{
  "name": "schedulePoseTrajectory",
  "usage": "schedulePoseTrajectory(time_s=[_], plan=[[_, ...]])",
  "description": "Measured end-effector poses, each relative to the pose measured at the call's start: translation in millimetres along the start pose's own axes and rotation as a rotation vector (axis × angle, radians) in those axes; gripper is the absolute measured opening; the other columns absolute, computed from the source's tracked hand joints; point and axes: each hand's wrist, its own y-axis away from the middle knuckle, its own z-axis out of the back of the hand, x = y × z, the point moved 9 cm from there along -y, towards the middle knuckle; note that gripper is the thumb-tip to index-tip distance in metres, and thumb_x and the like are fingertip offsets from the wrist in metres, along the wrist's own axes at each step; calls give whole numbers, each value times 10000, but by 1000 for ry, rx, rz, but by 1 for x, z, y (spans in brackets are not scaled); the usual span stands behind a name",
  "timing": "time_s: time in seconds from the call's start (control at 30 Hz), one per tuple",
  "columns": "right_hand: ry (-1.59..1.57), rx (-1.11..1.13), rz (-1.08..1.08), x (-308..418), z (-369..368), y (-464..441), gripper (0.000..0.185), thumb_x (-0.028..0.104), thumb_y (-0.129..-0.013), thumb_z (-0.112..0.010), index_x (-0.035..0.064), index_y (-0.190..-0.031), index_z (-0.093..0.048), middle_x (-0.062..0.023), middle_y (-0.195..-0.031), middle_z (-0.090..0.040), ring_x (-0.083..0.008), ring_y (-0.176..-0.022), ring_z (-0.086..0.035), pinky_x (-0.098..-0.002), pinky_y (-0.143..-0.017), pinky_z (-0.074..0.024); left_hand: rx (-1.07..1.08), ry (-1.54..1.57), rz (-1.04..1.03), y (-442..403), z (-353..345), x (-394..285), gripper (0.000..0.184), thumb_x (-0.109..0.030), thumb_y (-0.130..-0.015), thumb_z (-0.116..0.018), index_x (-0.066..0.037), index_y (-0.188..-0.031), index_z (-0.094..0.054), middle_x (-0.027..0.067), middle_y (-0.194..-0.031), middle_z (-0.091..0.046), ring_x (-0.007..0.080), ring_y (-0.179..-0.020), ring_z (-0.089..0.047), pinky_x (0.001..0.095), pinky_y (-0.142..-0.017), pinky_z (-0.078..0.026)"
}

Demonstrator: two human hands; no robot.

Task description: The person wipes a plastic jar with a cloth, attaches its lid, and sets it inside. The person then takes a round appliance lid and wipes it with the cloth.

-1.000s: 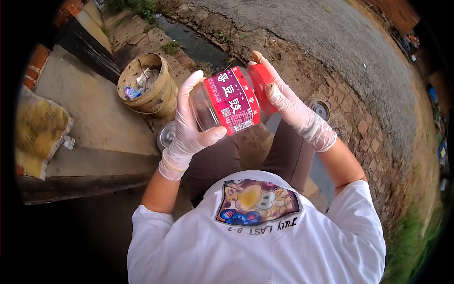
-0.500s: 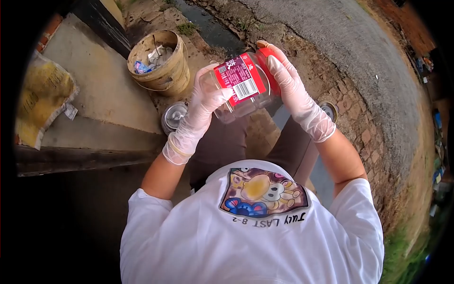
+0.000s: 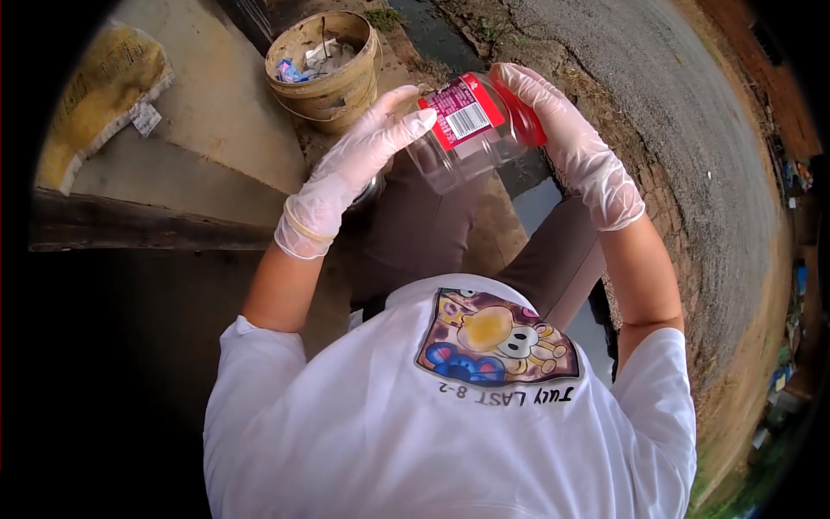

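Note:
I hold a clear plastic jar (image 3: 471, 160) tilted in front of me, above my knees. Around its body runs a red and purple label (image 3: 467, 117) with a white barcode. At its right end is a red lid (image 3: 525, 114). My left hand (image 3: 372, 138), in a thin translucent glove, grips the jar's left end, thumb pressed near the label's edge. My right hand (image 3: 553, 117), gloved too, is closed over the lid from above; its fingertips are partly hidden. The inside of the jar looks see-through, with no visible contents.
A dirty yellowish bucket (image 3: 333, 91) holding crumpled waste stands beyond my left hand. A yellow woven sack (image 3: 104, 91) lies on the concrete ledge (image 3: 212, 104) at the left. A dark water channel (image 3: 441, 39) and a grey road (image 3: 640, 78) lie ahead and right.
The jar and both hands have shifted slightly right and up in view. My right hand has turned over the lid, its thumb no longer showing in front. The camera view has shifted too.

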Motion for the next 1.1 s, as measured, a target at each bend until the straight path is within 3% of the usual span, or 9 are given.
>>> schedulePoseTrajectory(time_s=[0.1,0.23,0.33,0.43,0.53,0.7,0.87,0.97,1.1], plan=[[223,1,177,29,-39,0,736,539,-869,-652,27,-1364,-468,-116,-1130,-634,-175,-1023,-594,-295,-854,-496,-129,-515,-395,33,13,-63,873,-332,-757,-799,-22,-1445,-360,148,-1449,-416,239,-1365,-370,364,-1124,-289],[304,173,180,14,-95,-36,867,582,-860,-638,18,-1453,-350,-164,-1209,-599,-193,-1038,-601,-305,-873,-492,-268,-848,-355,53,26,-57,1076,-320,-673,-856,-26,-1495,-227,189,-1475,-368,306,-1348,-391,375,-1114,-320],[381,355,-92,3,-131,-34,880,635,-865,-589,58,-1477,-329,-138,-1291,-556,-180,-1101,-567,-323,-832,-503,-202,-517,-57,51,61,-12,1102,-329,-654,-867,-11,-1491,-226,189,-1384,-463,275,-1268,-468,355,-1064,-374],[383,453,-134,1,-155,-33,693,587,-907,-560,183,-1448,-402,-50,-1293,-559,-158,-1157,-546,-361,-859,-518,-149,1,49,62,80,19,949,-311,-766,-776,-39,-1500,-238,148,-1344,-488,216,-1196,-511,328,-982,-436],[290,571,-64,-6,-174,-27,741,552,-895,-603,120,-1455,-384,-63,-1316,-540,-150,-1159,-549,-346,-872,-524,-103,159,101,75,92,39,867,-282,-832,-699,-62,-1514,-212,133,-1370,-463,200,-1183,-514,322,-947,-459],[364,605,26,-19,-194,-31,670,346,-887,-707,-2,-1395,-442,-104,-1164,-624,-140,-1016,-599,-283,-823,-515,-106,140,113,108,97,34,868,-240,-851,-677,-50,-1523,-163,117,-1401,-439,200,-1242,-469,316,-1042,-379],[573,579,642,10,-259,5,576,267,-866,-733,-36,-1305,-516,-173,-1225,-595,-207,-991,-616,-294,-865,-503,-296,-125,-72,146,132,21,945,-130,-773,-751,-40,-1515,-173,108,-1423,-410,189,-1287,-420,305,-1092,-319],[562,813,589,-11,-294,20,561,263,-874,-723,-18,-1313,-516,-179,-1290,-541,-225,-1014,-610,-292,-861,-502,-417,-187,-108,191,155,53,1070,-106,-698,-802,-48,-1525,-126,118,-1438,-398,197,-1328,-384,327,-1116,-306],[460,814,486,-15,-284,18,502,127,-902,-683,14,-1352,-491,-111,-1334,-520,-169,-1115,-563,-276,-872,-498,-661,-135,219,290,200,199,1151,-294,-616,-876,6,-1486,-185,176,-1380,-443,262,-1311,-414,353,-1100,-334]])
